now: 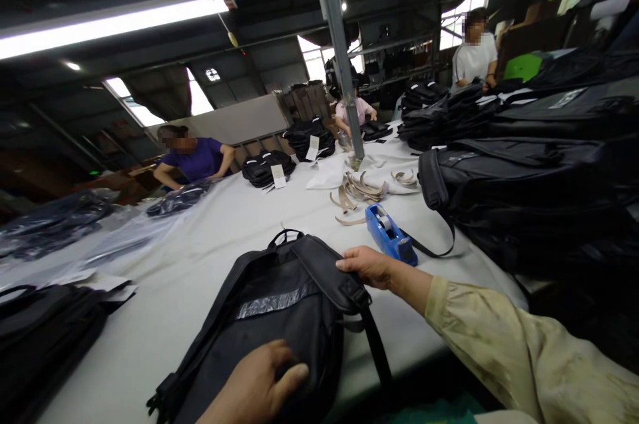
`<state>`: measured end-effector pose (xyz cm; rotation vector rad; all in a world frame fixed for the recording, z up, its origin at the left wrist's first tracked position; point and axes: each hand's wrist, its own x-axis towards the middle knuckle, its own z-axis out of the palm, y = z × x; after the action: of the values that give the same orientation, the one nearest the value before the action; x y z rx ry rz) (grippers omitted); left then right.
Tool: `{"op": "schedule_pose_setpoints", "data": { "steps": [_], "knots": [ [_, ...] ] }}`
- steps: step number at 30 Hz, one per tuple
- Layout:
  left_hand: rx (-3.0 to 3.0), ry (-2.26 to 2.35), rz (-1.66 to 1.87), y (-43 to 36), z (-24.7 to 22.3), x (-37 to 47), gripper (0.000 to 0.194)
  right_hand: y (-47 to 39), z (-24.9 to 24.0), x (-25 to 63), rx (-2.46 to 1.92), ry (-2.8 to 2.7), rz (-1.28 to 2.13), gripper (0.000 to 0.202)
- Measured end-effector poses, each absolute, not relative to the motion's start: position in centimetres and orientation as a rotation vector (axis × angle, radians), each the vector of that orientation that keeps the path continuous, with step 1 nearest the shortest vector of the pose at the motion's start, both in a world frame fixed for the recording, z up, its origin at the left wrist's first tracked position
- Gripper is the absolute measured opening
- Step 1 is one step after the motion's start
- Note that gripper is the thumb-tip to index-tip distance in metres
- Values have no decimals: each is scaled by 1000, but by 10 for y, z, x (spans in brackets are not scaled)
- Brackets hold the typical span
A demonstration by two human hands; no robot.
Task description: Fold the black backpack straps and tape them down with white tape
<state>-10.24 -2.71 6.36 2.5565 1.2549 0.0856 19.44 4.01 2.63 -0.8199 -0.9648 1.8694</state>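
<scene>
A black backpack (279,337) lies in front of me on the white-covered table, its strap side facing up. A strip of shiny clear plastic or tape (273,302) crosses its upper panel. My right hand (367,265) grips the edge of the right shoulder strap (324,271), thumb on top and fingers underneath. Over the lower part of the bag is my left hand (264,377), thumb apart from the partly bent fingers, with nothing visible in it. Just beyond my right hand stands a blue tape dispenser (391,234).
Stacked black backpacks (514,191) crowd the right side; another black bag (50,324) lies at left. Curled beige strips (364,188) lie behind the dispenser. A metal post (342,51) rises at the far table. Three co-workers handle bags farther back, one in a purple shirt (204,158).
</scene>
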Motion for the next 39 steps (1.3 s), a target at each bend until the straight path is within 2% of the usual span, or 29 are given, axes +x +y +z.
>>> {"op": "schedule_pose_setpoints", "data": {
  "steps": [4, 8, 11, 13, 16, 19, 22, 28, 39],
  "knots": [
    [1837, 887, 523, 9, 89, -30, 63, 51, 71, 178, -754, -1067, 1681, 38],
    [1280, 937, 939, 15, 88, 18, 47, 50, 89, 171, -779, -1128, 1493, 37],
    [987, 962, 1071, 8, 93, 25, 34, 30, 75, 173, -882, -1190, 1365, 40],
    [878, 978, 1128, 6, 100, 19, 33, 5, 56, 173, -1002, -1212, 1401, 42],
    [810, 1005, 1196, 8, 109, 8, 42, -34, 32, 169, -1109, -1163, 1596, 50],
    [814, 1007, 1191, 12, 112, 7, 44, -53, 32, 166, -925, -1102, 1711, 55],
    [825, 982, 1127, 15, 112, 16, 45, -43, 53, 166, -774, -1047, 1683, 52],
    [824, 967, 1054, 19, 109, 22, 43, -4, 91, 161, -850, -1064, 1493, 41],
    [797, 982, 1082, 24, 135, 10, 38, -8, 89, 157, -823, -1047, 1506, 40]
  ]
}}
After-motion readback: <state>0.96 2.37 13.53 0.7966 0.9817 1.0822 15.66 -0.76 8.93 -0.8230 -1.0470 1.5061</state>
